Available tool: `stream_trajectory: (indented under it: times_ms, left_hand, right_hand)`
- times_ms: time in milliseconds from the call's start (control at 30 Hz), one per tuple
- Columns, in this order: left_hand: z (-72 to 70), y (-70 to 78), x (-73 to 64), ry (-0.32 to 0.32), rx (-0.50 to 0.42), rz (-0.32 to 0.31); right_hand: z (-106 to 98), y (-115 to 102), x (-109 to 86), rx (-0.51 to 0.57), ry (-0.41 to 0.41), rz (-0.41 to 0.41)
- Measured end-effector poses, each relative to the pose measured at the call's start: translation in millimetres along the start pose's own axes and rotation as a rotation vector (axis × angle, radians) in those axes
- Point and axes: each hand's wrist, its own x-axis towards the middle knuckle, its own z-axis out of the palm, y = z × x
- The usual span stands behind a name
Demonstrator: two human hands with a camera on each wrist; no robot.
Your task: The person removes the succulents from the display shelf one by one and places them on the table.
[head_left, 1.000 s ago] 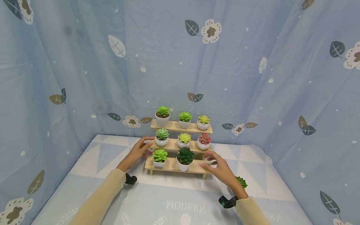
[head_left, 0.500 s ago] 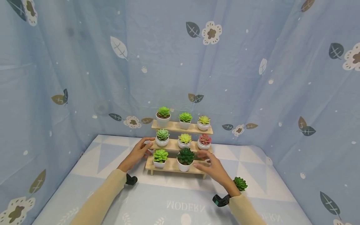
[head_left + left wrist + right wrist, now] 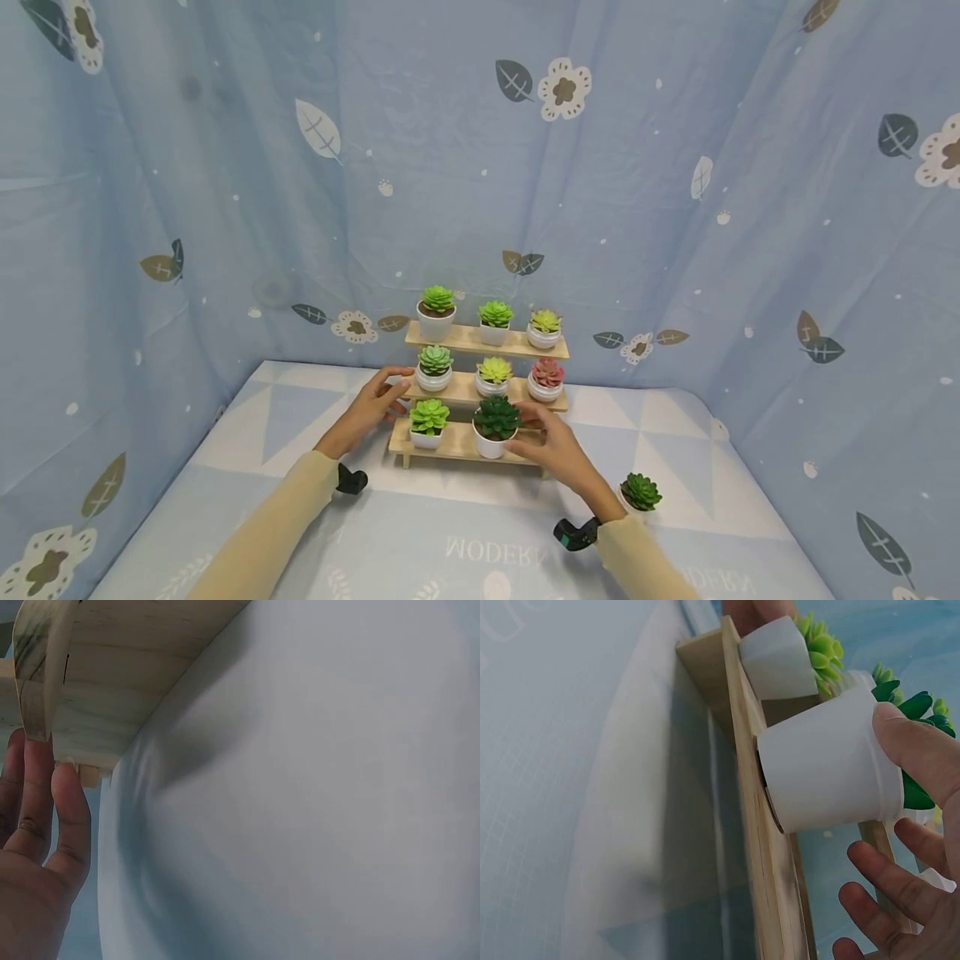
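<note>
In the head view, a three-tier wooden plant stand (image 3: pixel 450 450) carries several potted succulents. My left hand (image 3: pixel 372 406) is at the left end of its middle tier; in the left wrist view, fairly straight fingers (image 3: pixel 71 802) touch the wood, and the thumb is hidden. My right hand (image 3: pixel 555 447) is at the right side of a dark green succulent (image 3: pixel 495 417) on the bottom tier. The right wrist view shows its white pot (image 3: pixel 825 769), with the right thumb at the rim and the other fingers spread loosely beside it.
A bright green succulent (image 3: pixel 428 414) stands left on the bottom tier. The middle tier bears a red succulent (image 3: pixel 547 375) among others. Another green succulent (image 3: pixel 641 492) sits on the table right of the stand, near my right forearm. Patterned blue cloth (image 3: pixel 435 167) hangs behind.
My right hand has moved left from the right end of the bottom tier to the dark green succulent. The left hand stays at the stand, and the pots keep their places.
</note>
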Motion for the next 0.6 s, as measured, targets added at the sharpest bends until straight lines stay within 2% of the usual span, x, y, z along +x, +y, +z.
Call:
stream_trajectory:
  times_ms: [433, 600]
  left_hand:
    - [1.5, 2.6, -2.4, -0.006, -0.002, -0.016]
    - [2.2, 1.3, -1.7, -0.007, -0.01, -0.008]
  right_hand:
    - [11.1, -5.5, 6.1, -0.076, 0.012, 0.043]
    - [13.2, -3.8, 8.7, -0.052, -0.013, 0.049]
